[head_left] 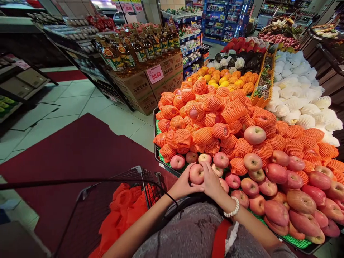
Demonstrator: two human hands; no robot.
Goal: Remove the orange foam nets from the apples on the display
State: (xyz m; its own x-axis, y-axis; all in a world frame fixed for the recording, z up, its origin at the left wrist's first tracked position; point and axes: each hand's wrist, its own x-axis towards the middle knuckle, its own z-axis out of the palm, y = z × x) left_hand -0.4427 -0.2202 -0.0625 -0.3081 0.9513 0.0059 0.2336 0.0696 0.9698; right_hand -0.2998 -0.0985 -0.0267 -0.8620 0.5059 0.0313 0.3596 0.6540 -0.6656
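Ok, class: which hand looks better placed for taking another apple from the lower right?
The right hand, likely: it lies nearer those bare apples, while the left hand is nearer the shopping cart. Both hands cup one apple.

A maroon mat lies on pale floor tiles.

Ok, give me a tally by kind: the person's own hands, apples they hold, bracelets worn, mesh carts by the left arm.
Hands (left hand, right hand): 2
Held apple: 1
White bracelet: 1
Black mesh cart: 1
Total: 5
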